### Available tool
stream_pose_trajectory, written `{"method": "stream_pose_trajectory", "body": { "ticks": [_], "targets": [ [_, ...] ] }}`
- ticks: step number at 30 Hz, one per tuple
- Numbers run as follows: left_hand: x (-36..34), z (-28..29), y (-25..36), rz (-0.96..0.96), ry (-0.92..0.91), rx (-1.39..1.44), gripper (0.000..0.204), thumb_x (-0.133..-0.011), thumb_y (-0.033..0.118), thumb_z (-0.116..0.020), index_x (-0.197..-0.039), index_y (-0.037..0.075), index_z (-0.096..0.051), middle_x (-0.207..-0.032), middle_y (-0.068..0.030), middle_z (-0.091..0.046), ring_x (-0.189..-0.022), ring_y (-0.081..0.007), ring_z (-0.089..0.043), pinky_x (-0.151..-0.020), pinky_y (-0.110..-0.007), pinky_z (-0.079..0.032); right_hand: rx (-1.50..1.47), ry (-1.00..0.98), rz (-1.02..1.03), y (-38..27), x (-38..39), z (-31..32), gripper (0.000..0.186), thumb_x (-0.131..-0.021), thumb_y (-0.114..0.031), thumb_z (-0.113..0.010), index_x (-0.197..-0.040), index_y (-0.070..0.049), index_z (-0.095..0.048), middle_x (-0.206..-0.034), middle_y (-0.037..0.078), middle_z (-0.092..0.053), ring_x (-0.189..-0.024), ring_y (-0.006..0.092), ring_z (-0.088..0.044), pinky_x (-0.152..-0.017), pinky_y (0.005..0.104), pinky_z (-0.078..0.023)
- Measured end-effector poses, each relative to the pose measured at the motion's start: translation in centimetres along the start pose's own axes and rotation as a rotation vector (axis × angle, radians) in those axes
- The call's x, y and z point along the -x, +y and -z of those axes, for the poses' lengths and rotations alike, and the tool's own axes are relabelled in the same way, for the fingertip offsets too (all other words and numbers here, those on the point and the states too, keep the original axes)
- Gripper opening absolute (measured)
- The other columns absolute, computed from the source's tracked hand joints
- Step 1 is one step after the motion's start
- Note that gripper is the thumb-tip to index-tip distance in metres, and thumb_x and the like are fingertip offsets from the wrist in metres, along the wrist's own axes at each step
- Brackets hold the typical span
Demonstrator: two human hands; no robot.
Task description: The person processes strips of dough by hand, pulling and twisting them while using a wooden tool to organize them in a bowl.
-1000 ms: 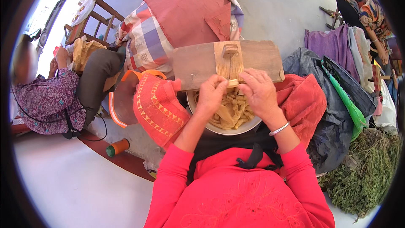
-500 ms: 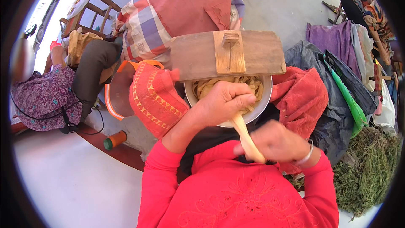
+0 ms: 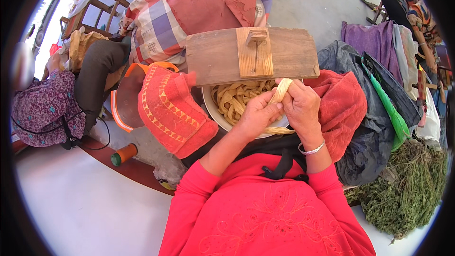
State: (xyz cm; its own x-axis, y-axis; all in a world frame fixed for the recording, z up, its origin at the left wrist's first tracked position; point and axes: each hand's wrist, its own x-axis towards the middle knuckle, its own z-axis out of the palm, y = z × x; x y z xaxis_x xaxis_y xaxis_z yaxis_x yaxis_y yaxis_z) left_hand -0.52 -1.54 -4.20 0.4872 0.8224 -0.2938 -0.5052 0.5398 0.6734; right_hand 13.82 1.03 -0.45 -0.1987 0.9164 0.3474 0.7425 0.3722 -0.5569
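Just in front of my chest, my left hand (image 3: pixel 259 116) and my right hand (image 3: pixel 303 106) are close together over a white basin (image 3: pixel 212 109). Both are closed on a pale yellow fibre strand (image 3: pixel 283 90), which loops up over the fingers; a loose length of it trails below my left hand. Inside the basin lies a heap of coiled tan strips (image 3: pixel 232 99). Across its far side rests a wooden board (image 3: pixel 208 59) bearing a lighter wood block (image 3: pixel 255 64) with a thin upright slot or pin.
Red towels (image 3: pixel 166 114) flank the basin. Left are an orange thread spool (image 3: pixel 127 154), a purple floral cloth bundle (image 3: pixel 47 104) and a wooden chair (image 3: pixel 102 7). Right are dark plastic sheeting (image 3: pixel 353 137) and a pile of dried plants (image 3: pixel 403 189). A cloth-covered heap (image 3: pixel 204 2) stands beyond.
My right hand has moved up and away from my body to meet my left. The strand, stretched downward between the hands before, is now folded into a loop at the fingers.
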Motion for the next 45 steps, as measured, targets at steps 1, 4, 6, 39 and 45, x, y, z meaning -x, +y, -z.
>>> {"method": "stream_pose_trajectory", "body": {
  "ticks": [1,4,6,39,45],
  "targets": [
    [0.1,0.3,-0.4,-0.183,0.093,-0.388,0.016,-0.094,0.014,-0.058,-0.106,0.004,-0.059,-0.067,-0.0008,-0.052,-0.057,-0.0124,-0.051,-0.049,-0.026,-0.037,0.051,-0.03,0.026,0.4,0.3,0.1,0.013,-0.082,-0.013,-0.066,-0.094,-0.009,-0.069,-0.071,0.007,-0.06,-0.062,0.0284,-0.057,-0.055,0.0346,-0.044],
    [0.5,0.3,-0.4,-0.561,0.266,-1.309,0.017,-0.09,0.01,-0.06,-0.105,0.003,-0.061,-0.075,-0.0087,-0.061,-0.066,-0.0236,-0.061,-0.055,-0.033,-0.045,-0.121,-0.181,-0.129,2.6,2.4,-0.5,0.009,-0.084,-0.016,-0.066,-0.086,-0.008,-0.067,-0.073,0.008,-0.059,-0.066,0.0267,-0.057,-0.057,0.034,-0.044],
    [1.0,-0.3,0.4,-0.574,0.25,-1.599,0.024,-0.086,0.007,-0.061,-0.109,0.002,-0.062,-0.086,-0.0131,-0.067,-0.075,-0.0308,-0.065,-0.062,-0.037,-0.05,-0.508,-0.357,-0.415,4.0,4.2,-1.5,0.015,-0.091,-0.022,-0.063,-0.09,-0.007,-0.067,-0.079,0.005,-0.063,-0.071,0.0189,-0.06,-0.065,0.0311,-0.047],
    [2.9,0.4,2.5,-0.719,0.17,-1.584,0.016,-0.079,0.006,-0.07,-0.089,0.005,-0.058,-0.079,-0.0103,-0.059,-0.071,-0.03,-0.06,-0.058,-0.039,-0.046,-0.761,-0.575,-0.442,2.4,-1.4,2.5,0.033,-0.091,-0.018,-0.064,-0.117,0.001,-0.061,-0.099,0.005,-0.064,-0.09,0.0103,-0.057,-0.081,0.0258,-0.049],
    [1.3,1.0,3.2,-0.348,0.133,-1.058,0.012,-0.087,0.006,-0.066,-0.091,0.004,-0.055,-0.079,-0.0046,-0.058,-0.073,-0.0136,-0.057,-0.063,-0.027,-0.046,-1.082,-0.736,-0.649,3.8,-1.7,2.1,0.009,-0.086,-0.007,-0.067,-0.092,0.0,-0.067,-0.074,0.004,-0.066,-0.064,0.0076,-0.061,-0.061,0.0209,-0.05]
  ]
}}
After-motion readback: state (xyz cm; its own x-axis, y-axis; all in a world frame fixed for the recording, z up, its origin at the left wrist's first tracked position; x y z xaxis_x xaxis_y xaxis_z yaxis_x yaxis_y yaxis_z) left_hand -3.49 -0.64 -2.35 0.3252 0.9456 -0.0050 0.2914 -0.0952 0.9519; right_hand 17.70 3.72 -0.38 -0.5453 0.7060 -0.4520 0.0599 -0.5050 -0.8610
